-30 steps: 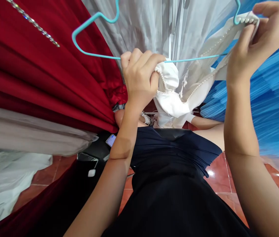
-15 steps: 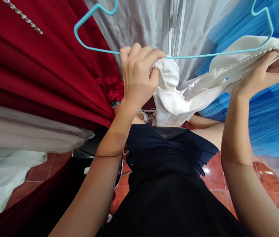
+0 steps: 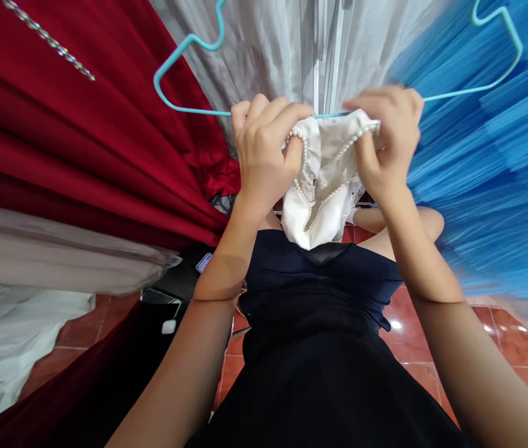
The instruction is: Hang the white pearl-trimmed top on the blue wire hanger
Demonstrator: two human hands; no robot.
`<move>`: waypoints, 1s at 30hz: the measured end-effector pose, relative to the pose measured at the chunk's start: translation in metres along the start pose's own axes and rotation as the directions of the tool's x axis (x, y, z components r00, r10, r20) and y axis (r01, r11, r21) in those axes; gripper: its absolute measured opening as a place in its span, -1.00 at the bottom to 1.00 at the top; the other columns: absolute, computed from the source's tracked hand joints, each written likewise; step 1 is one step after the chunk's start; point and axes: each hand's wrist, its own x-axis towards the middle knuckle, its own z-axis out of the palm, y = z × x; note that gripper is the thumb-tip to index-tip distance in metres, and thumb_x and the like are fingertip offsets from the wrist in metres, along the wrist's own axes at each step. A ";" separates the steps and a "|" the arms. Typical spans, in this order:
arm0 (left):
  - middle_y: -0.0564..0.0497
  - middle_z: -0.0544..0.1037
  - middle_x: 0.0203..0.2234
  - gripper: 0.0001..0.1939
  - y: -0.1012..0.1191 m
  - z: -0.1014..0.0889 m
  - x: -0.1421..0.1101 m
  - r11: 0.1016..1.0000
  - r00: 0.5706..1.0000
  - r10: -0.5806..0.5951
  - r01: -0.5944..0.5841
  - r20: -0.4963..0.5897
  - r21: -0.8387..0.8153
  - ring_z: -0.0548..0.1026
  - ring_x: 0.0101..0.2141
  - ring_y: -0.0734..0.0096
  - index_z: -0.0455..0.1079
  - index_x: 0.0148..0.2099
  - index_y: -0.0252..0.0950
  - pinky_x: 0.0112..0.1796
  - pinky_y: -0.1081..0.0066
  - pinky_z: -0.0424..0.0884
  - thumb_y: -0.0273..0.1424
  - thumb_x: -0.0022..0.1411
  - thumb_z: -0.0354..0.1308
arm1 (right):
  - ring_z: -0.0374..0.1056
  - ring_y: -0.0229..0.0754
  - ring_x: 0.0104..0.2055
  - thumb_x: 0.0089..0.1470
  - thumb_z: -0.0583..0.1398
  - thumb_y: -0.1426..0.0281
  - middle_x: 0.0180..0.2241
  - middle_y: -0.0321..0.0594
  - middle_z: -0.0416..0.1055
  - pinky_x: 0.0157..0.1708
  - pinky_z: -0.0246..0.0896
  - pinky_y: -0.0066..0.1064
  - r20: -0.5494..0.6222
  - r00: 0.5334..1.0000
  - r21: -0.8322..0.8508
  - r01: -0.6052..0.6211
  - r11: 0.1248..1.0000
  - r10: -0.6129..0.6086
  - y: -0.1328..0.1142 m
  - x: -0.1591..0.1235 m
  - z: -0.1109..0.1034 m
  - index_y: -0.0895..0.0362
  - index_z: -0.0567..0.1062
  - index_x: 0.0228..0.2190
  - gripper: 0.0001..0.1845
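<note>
Between my hands hangs a white garment (image 3: 313, 218), its neckline edged with pearl beads, possibly a dress; its lower part is hidden. My left hand (image 3: 268, 140) is closed over the lower bar of a light blue hanger (image 3: 193, 111), pinching one beaded edge of the garment with the thumb. Gripping the garment's other beaded edge, my right hand (image 3: 388, 143) is at the same bar, farther right; its fingers are smeared by motion. The hanger's bar passes behind the fingers of both hands.
Red fabric (image 3: 105, 124) hangs on the left, grey-white drapes (image 3: 273, 50) ahead, blue tulle (image 3: 492, 186) on the right. A bead chain (image 3: 49, 40) crosses the red cloth. White cloth (image 3: 12, 342) lies lower left. A phone (image 3: 203, 262) rests on a black surface. The floor has red tiles (image 3: 413, 311).
My right hand has come in from the far right to the hanger's bar, bringing the garment's edge with it. The garment has bunched together. My left hand keeps its hold.
</note>
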 end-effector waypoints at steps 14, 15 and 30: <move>-0.06 0.58 0.02 -0.61 -0.019 0.015 -0.020 0.956 0.976 0.119 -0.161 -0.180 -0.244 0.41 0.21 -0.08 0.53 0.01 0.02 0.32 -0.18 0.18 -0.34 0.10 0.31 | 0.32 -0.04 -0.10 0.32 0.20 0.22 -0.31 -0.19 0.34 0.28 0.09 0.13 -0.022 0.944 -0.098 -0.329 0.939 0.328 -0.001 -0.005 0.030 0.02 0.34 -0.37 -0.77; -0.07 0.58 -0.02 -0.64 -0.020 0.018 -0.028 0.952 0.964 0.115 -0.176 -0.241 -0.250 0.42 0.21 -0.07 0.51 0.00 0.00 0.29 -0.18 0.22 -0.32 0.11 0.30 | 0.33 -0.05 -0.11 0.33 0.19 0.20 -0.33 -0.21 0.33 0.26 0.10 0.13 -0.035 0.948 -0.074 -0.317 0.945 0.316 -0.001 -0.005 0.031 0.02 0.34 -0.38 -0.75; 0.03 0.18 -0.38 -0.74 -0.123 -0.029 0.007 0.982 0.657 -0.174 0.059 -0.733 -0.179 0.24 -0.35 0.36 0.10 -0.31 -0.18 -0.23 0.17 0.32 -0.39 0.10 0.19 | 0.40 0.08 0.10 0.37 0.09 -0.01 -0.27 -0.16 0.39 0.33 0.15 0.35 0.046 0.946 -0.181 -0.307 0.934 0.320 0.019 0.000 0.014 -0.02 0.45 -0.26 -0.64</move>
